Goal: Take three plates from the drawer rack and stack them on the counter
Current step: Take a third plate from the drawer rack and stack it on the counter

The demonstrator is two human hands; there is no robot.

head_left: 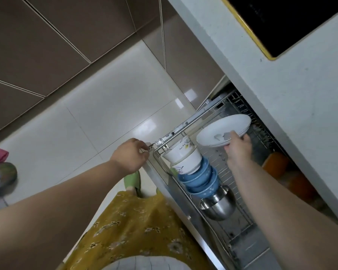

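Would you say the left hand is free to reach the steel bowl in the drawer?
Probably not yet: the left hand grips the drawer front's corner, and the bowl stack stands before the steel bowl.

Soft even daylight; floor tiles [144, 125] glare; edges warped.

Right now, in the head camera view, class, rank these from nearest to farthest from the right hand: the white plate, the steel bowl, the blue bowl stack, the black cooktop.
1. white plate: held in the right hand, above the rack.
2. blue bowl stack: in the rack, to its left and lower.
3. steel bowl: beyond the blue stack, lower in the picture.
4. black cooktop: up on the counter.
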